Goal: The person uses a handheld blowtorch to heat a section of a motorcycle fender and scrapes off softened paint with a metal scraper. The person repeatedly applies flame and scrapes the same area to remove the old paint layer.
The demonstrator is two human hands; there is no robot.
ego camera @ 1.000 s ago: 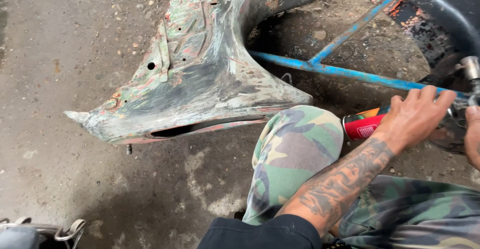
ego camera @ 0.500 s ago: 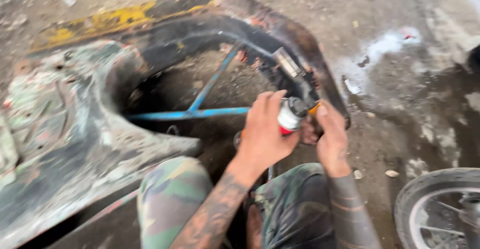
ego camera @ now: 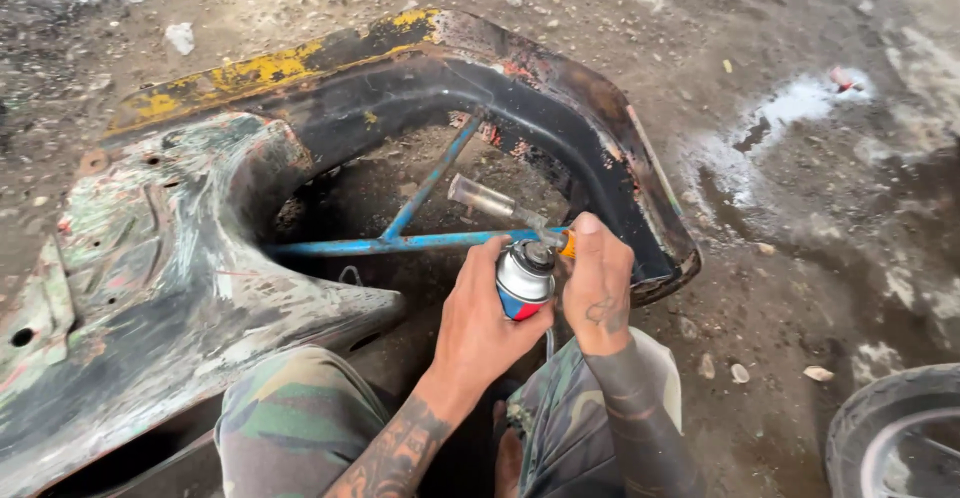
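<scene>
Vehicle repair yard: stripped body panel (ego camera: 200, 258), tyre (ego camera: 890, 428) (dirt ground).

Gas canister (ego camera: 523, 280): lower body concealed by left hand (ego camera: 480, 323). Torch head (ego camera: 548, 244) partly masked by right hand (ego camera: 598, 283). Tyre (ego camera: 893, 430) and body panel (ego camera: 150, 278) cut off at frame edges.

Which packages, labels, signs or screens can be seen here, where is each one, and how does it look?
Gas can: held in the left hand, centre of the view, in front of the blue bar; small cylinder, silver top, blue and red label band below, a torch head fitted on it.
Right hand: at the torch head's orange knob.
No signs or screens are in view.
</scene>
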